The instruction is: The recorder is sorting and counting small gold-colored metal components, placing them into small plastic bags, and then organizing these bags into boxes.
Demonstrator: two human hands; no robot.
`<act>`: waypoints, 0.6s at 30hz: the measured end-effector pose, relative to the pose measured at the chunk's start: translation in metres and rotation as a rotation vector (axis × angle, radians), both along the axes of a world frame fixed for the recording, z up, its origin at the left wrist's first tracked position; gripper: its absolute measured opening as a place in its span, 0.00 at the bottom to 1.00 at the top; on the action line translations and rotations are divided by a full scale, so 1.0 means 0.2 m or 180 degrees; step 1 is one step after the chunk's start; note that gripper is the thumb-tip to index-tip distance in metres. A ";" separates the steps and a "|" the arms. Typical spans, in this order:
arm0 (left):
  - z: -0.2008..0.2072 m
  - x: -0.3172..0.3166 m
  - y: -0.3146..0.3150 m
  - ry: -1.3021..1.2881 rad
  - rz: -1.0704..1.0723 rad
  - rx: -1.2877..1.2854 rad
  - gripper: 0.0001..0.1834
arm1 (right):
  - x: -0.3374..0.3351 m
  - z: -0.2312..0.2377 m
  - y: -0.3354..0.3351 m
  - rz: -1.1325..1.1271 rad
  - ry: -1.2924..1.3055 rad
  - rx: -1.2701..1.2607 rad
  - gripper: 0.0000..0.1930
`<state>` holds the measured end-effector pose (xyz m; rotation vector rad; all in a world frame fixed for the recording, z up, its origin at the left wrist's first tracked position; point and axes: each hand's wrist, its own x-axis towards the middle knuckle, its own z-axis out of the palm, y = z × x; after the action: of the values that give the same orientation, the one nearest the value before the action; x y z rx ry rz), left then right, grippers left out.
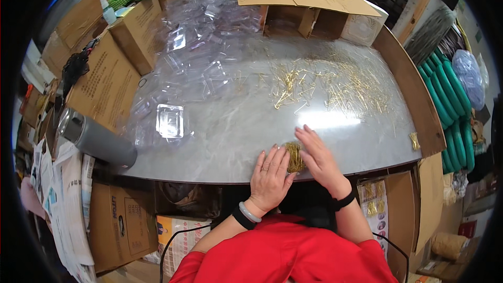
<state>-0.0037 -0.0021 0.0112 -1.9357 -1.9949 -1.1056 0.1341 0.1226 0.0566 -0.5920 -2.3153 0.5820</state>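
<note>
Both hands (293,165) cup gold pin bundle (295,157)

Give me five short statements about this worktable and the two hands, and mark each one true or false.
1. Both hands press around a small bundle of gold pins. True.
2. The left hand holds a pair of scissors. False: it lies flat beside the bundle.
3. Loose gold pins are scattered across the table. True.
4. The clear plastic trays are piled on the table's right side. False: they are on the left.
5. The right hand wears a glove. False: it is bare.
</note>
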 end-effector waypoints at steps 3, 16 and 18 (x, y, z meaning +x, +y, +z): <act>-0.05 0.00 -0.01 0.0210 -0.0062 0.0023 0.25 | 0.00 -0.04 0.01 0.0507 -0.0128 -0.0038 0.16; 0.05 -0.08 -0.03 0.0048 -0.0659 -0.0499 0.25 | 0.14 -0.01 -0.13 -0.0023 -0.0786 0.0674 0.37; 0.06 -0.08 -0.03 -0.0099 -0.0786 -0.0618 0.27 | 0.13 -0.07 -0.11 0.0156 -0.0829 0.0409 0.38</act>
<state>-0.0193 -0.0080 0.0235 -2.3293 -1.9853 -1.0310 0.1596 0.1002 0.0432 -0.5799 -2.5952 0.3932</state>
